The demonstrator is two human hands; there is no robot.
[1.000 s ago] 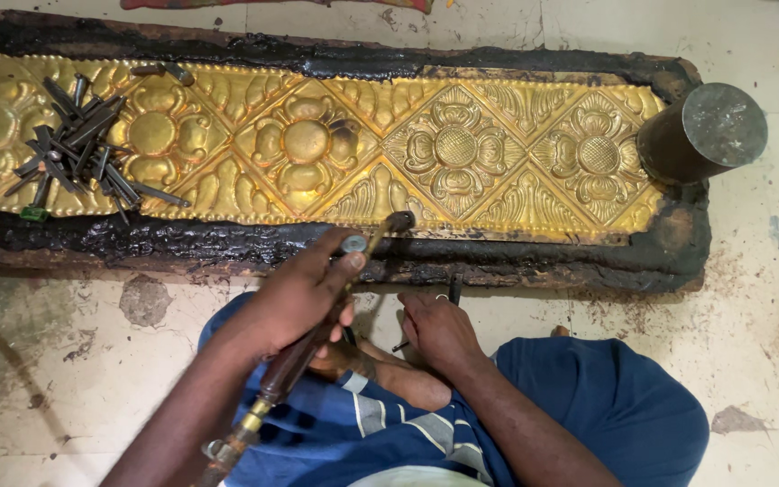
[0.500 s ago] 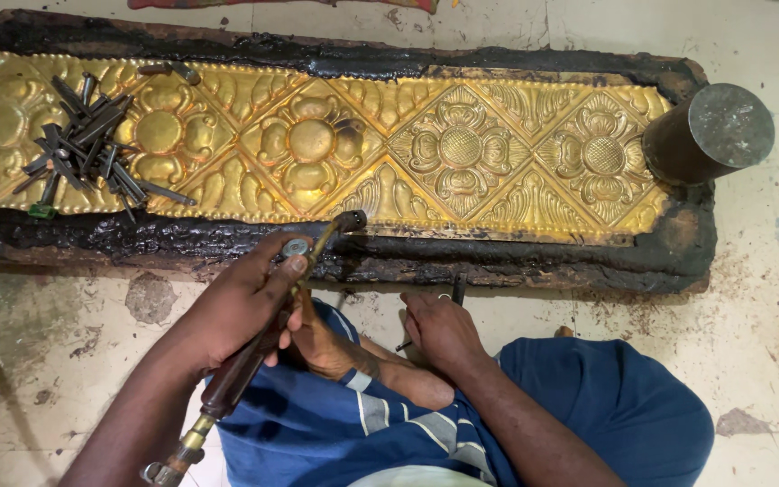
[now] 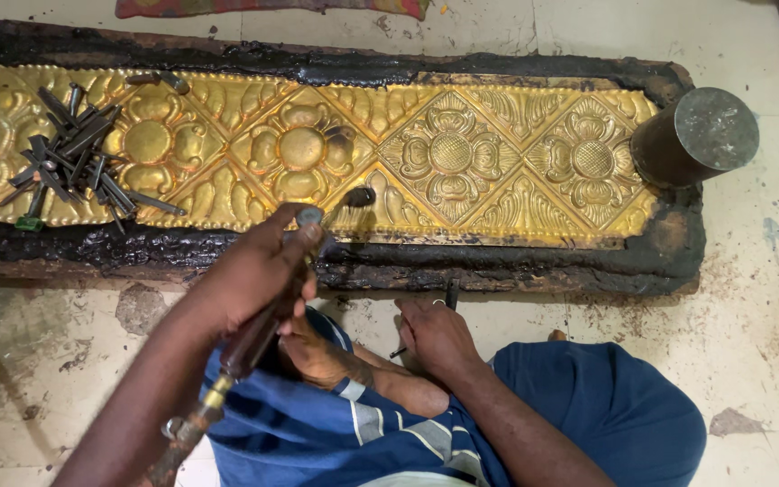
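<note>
A: Left hand (image 3: 259,271)?
B: Fingers wrapped tight round a hammer (image 3: 254,334) with a dark wooden handle; its head sits over the lower edge of the embossed gold metal sheet (image 3: 448,153).
A: Right hand (image 3: 435,334)?
B: Rests on the floor (image 3: 768,298) just below the black pitch board (image 3: 516,271), fingers curled round a thin dark punch (image 3: 451,293), upright against the board edge.
A: Around it?
B: Pile of dark punches (image 3: 69,153) on the sheet's left end, metal cylinder (image 3: 696,135) at the right end.
</note>
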